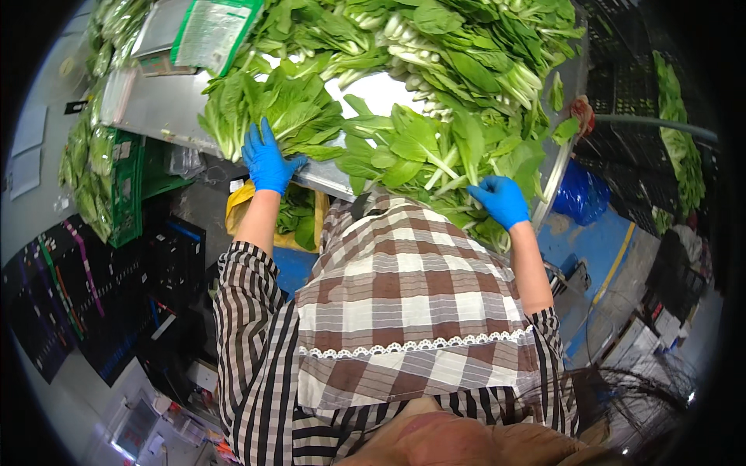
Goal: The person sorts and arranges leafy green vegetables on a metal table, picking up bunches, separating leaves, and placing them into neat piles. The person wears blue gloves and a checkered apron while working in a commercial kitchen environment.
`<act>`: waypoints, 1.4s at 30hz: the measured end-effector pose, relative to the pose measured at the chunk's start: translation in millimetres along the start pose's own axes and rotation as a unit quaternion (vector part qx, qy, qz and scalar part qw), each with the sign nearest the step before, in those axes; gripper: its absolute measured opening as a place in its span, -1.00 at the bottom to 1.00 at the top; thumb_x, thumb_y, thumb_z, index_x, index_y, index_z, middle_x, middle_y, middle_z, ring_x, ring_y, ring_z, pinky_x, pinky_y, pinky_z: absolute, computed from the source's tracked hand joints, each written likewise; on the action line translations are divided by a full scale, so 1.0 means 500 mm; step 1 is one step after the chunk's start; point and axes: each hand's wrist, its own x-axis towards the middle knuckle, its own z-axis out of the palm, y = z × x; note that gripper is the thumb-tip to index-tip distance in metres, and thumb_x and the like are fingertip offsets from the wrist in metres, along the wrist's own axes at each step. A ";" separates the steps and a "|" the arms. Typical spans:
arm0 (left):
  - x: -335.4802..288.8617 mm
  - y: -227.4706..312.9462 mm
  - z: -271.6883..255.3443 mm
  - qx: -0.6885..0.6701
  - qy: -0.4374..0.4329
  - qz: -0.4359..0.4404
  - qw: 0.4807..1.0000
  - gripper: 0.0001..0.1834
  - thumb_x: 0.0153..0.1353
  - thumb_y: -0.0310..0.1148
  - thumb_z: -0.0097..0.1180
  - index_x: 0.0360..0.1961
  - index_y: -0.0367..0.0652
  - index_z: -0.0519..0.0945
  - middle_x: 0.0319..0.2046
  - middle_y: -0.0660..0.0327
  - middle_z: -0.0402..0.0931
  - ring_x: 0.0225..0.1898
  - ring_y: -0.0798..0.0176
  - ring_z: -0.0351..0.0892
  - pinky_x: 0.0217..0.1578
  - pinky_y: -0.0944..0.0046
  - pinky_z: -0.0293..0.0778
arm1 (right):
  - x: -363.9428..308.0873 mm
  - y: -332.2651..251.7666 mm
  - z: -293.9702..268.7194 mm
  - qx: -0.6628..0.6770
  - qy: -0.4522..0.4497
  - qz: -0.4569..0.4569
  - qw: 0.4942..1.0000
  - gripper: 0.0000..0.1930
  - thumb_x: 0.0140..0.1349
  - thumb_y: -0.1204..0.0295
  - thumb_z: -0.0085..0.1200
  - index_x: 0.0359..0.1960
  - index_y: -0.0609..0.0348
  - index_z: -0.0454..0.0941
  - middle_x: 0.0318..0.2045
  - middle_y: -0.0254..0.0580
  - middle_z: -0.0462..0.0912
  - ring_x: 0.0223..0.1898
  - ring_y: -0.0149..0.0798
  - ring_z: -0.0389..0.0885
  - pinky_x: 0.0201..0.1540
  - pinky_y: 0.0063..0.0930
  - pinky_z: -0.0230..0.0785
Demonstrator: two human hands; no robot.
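My left hand [266, 159], in a blue glove, lies with its fingers apart on the near edge of a bunch of pak choi [287, 109] at the table's left. My right hand [501, 200], gloved the same, is closed, its fingertips pinching the stalk end of a pak choi leaf [468, 147]. Loose leaves [404, 147] are spread between my hands along the near edge. Beyond them a big heap of pak choi [466, 46], white stalks showing, covers the far part of the metal table [167, 101].
A scale [167, 64] and a green-and-white plastic packet [217, 35] are at the back left. Below the table's left side stand a green crate [127, 186] and a yellow bag [239, 203] with leaves inside. A blue bag [581, 193] sits to the right, near dark crates [622, 147].
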 end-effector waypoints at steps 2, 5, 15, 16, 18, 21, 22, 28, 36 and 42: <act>0.000 0.004 0.027 -0.002 0.027 -0.001 1.000 0.23 -0.25 0.05 0.47 0.41 -0.06 0.02 0.32 -0.07 0.08 0.33 -0.17 0.04 0.30 -0.15 -0.01 | 0.009 -0.025 0.005 -0.021 0.003 -0.010 1.000 -0.61 0.02 0.03 0.24 -0.54 0.15 0.65 -0.56 -0.03 0.63 -0.50 0.00 0.59 -0.41 -0.21 0.41; 0.008 -0.009 0.058 0.024 0.089 -0.004 0.996 0.15 -0.18 0.03 0.44 0.40 0.01 0.06 0.32 0.01 0.11 0.33 -0.14 0.07 0.30 -0.13 -0.01 | 0.021 -0.010 -0.009 -0.082 -0.022 -0.016 0.996 -0.60 0.00 0.00 0.25 -0.51 0.13 0.66 -0.53 0.00 0.63 -0.46 0.04 0.60 -0.39 -0.17 0.42; 0.042 -0.045 -0.017 0.016 -0.016 -0.004 1.000 0.09 -0.17 -0.07 0.46 0.38 -0.05 0.12 0.25 -0.05 0.23 0.22 -0.14 0.24 0.21 -0.03 0.20 | 0.022 -0.023 -0.078 -0.087 0.010 -0.027 0.996 -0.50 0.01 -0.07 0.22 -0.64 0.19 0.60 -0.62 0.06 0.58 -0.53 0.08 0.53 -0.41 -0.15 0.40; 0.043 -0.056 -0.023 0.000 -0.015 0.007 1.000 0.05 -0.16 -0.07 0.45 0.35 -0.08 0.16 0.21 -0.08 0.29 0.18 -0.16 0.30 0.16 -0.02 0.27 | 0.023 -0.030 -0.088 -0.058 0.031 -0.023 0.998 -0.56 0.04 0.00 0.24 -0.56 0.21 0.61 -0.61 0.01 0.59 -0.55 0.03 0.52 -0.41 -0.17 0.40; 0.049 -0.078 -0.042 -0.045 0.007 0.015 0.999 -0.07 -0.13 -0.09 0.44 0.27 -0.13 0.28 0.09 -0.12 0.40 0.07 -0.18 0.41 0.05 -0.01 0.37 | 0.048 -0.007 -0.086 0.077 0.173 -0.071 0.979 -0.64 0.05 0.10 0.26 -0.45 0.20 0.61 -0.54 -0.03 0.61 -0.53 0.00 0.53 -0.38 -0.19 0.40; 0.065 -0.082 -0.091 -0.045 0.084 -0.006 0.995 -0.29 -0.08 -0.11 0.42 0.10 -0.14 0.45 -0.06 -0.08 0.49 -0.03 -0.16 0.48 -0.06 -0.02 0.43 | 0.082 0.005 -0.116 0.149 0.334 -0.114 0.924 -0.69 0.05 0.24 0.28 -0.26 0.17 0.58 -0.39 -0.08 0.61 -0.44 -0.02 0.56 -0.29 -0.21 0.43; 0.072 -0.081 -0.093 -0.047 0.123 -0.036 0.991 -0.42 -0.03 -0.15 0.39 0.00 -0.14 0.50 -0.16 -0.02 0.52 -0.15 -0.09 0.52 -0.15 0.02 0.45 | 0.093 0.004 -0.130 0.151 0.377 -0.124 0.905 -0.67 0.05 0.29 0.29 -0.19 0.16 0.56 -0.33 -0.09 0.61 -0.40 -0.03 0.57 -0.25 -0.22 0.43; 0.115 -0.172 0.035 -0.254 0.058 -0.076 0.962 -0.66 0.07 -0.36 0.29 -0.12 -0.21 0.53 -0.45 0.14 0.50 -0.41 0.13 0.49 -0.30 0.17 0.44 | 0.172 0.019 -0.166 -0.007 0.449 -0.105 0.887 -0.60 0.03 0.31 0.29 -0.09 0.07 0.48 -0.14 -0.05 0.57 -0.18 0.04 0.57 -0.11 -0.19 0.44; 0.054 0.011 -0.081 -0.326 0.170 -0.005 0.930 -0.58 0.14 -0.46 0.18 0.06 -0.15 0.49 -0.15 0.20 0.46 -0.21 0.29 0.46 -0.23 0.33 0.41 | 0.134 0.033 -0.129 0.054 0.225 -0.049 0.972 -0.63 0.04 0.21 0.24 -0.16 0.14 0.60 -0.37 -0.03 0.64 -0.33 -0.06 0.62 -0.22 -0.27 0.48; -0.067 0.305 -0.088 -0.561 -0.251 0.066 0.786 -0.74 0.20 -0.39 0.18 -0.09 -0.21 0.59 -0.34 0.27 0.59 -0.36 0.41 0.47 -0.27 0.39 0.45 | 0.022 0.024 -0.023 0.461 -0.015 -0.036 0.886 -0.72 0.10 0.37 0.23 -0.21 0.31 0.60 -0.44 -0.27 0.63 -0.45 -0.46 0.54 -0.36 -0.56 0.40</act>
